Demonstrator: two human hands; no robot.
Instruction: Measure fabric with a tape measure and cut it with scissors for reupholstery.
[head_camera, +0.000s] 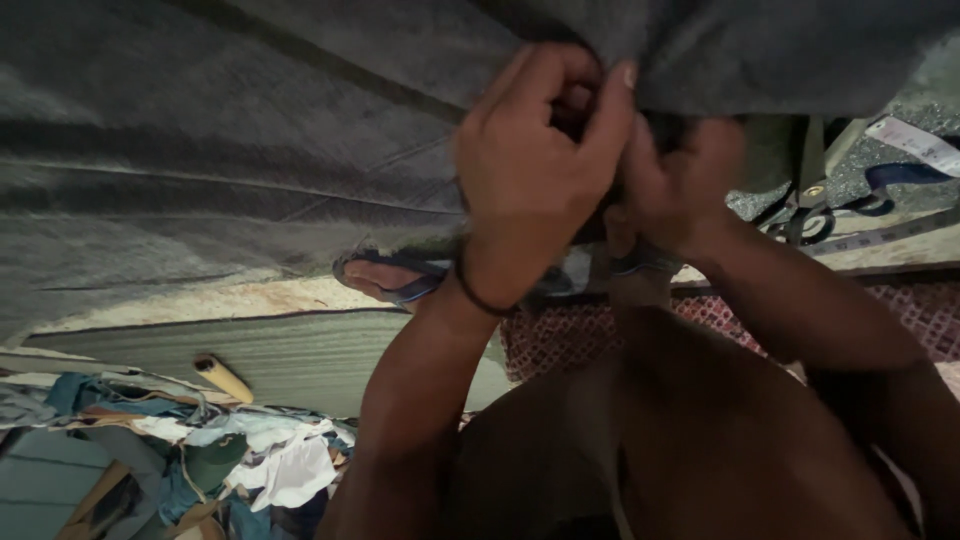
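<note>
Head view: a grey cloth (250, 150) is gripped at its edge, high in the frame, by the left hand (535, 150), fingers curled closed. The right hand (680, 185), partly hidden, seems clenched on it too. The fabric is best kept taut, away from the scissors (810, 215).

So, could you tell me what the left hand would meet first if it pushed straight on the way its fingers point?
The left hand is already curled into the grey fabric, so it would likely press further into that cloth; the right hand sits close beside it, though depth is unclear.
</note>
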